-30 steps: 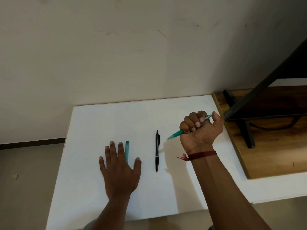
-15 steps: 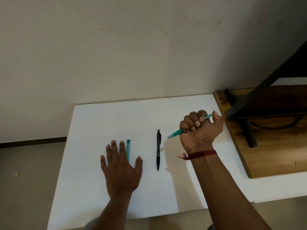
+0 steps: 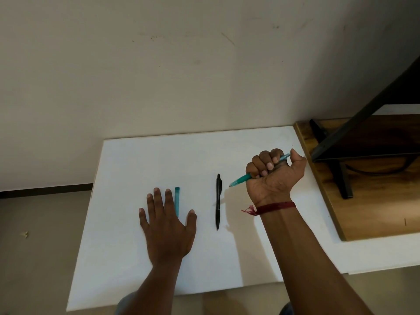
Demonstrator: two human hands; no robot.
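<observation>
In the right centre of the frame the right hand (image 3: 276, 176) is gripping a translucent teal plastic pen (image 3: 241, 179) in a closed fist, fingers curled round the barrel and thumb standing up by its rear end; the uncapped tip is pointing down and left, raised off the white rectangular tabletop (image 3: 141, 160), which suggests the pen is being carried or readied rather than written with. A red thread bracelet (image 3: 276, 207) is circling that wrist. In the lower centre-left the left hand (image 3: 169, 226) is lying flat and spread, palm down, holding nothing, probably steadying the person; just beside its forefinger a slim teal pen cap (image 3: 177, 201) is lying lengthwise, likely kept within reach for recapping, though I cannot tell if finger and cap are touching. Between the two hands, well apart from each, a black click pen (image 3: 218, 201) is resting parallel to the cap. At the right edge a brown wooden board (image 3: 375, 212) is bearing a black stand (image 3: 343, 178).
</observation>
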